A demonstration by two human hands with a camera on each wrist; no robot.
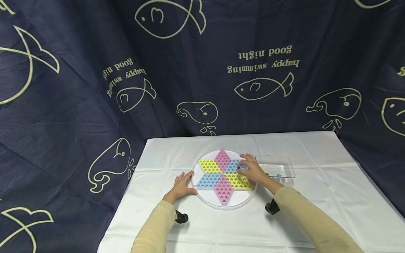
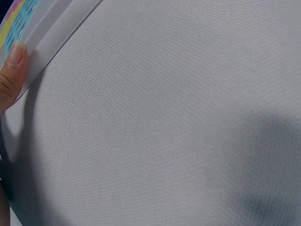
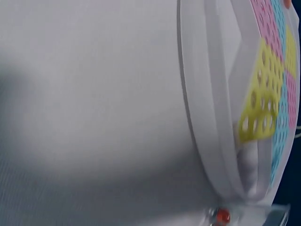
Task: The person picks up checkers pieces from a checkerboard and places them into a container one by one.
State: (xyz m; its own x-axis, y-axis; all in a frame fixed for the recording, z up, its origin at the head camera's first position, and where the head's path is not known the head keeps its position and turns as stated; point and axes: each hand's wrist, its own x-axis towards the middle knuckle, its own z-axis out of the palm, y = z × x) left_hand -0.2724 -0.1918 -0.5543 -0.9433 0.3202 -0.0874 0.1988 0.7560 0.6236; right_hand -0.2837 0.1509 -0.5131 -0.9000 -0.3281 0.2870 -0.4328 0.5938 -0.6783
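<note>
A round white Chinese checkers board [image 1: 202,201] with a pink, yellow and blue star full of small holes lies on the table. My left hand [image 1: 181,185] rests at its left rim, fingers spread; in the left wrist view the thumb [image 2: 14,70] touches the rim. Over the blue section at the upper right, my right hand [image 1: 253,170] pinches a small dark blue marble [image 1: 238,168] between thumb and fingertips. Whether the marble touches a hole cannot be told. The right hand is out of sight in the right wrist view, where the board's yellow section [image 3: 261,94] shows.
A clear plastic box [image 1: 289,163] stands right of the board, partly behind the right hand, with several marbles [image 1: 278,177] at its near side. A red marble [image 3: 223,216] shows there in the right wrist view. A white cloth [image 1: 221,232] covers the table; a dark fish-print curtain [image 1: 196,63] hangs behind.
</note>
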